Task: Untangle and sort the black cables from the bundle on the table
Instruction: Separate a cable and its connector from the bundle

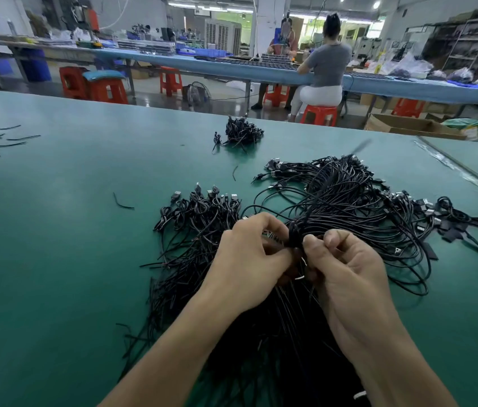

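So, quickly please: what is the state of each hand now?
Left hand: fingers curled, pinching the tied neck of the black cable bundle.
Right hand: pinching the same neck.

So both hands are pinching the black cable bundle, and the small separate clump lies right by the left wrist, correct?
Not quite. The left hand and right hand do pinch the cable bundle, but the head view shows the small clump far across the table, beyond the bundle.
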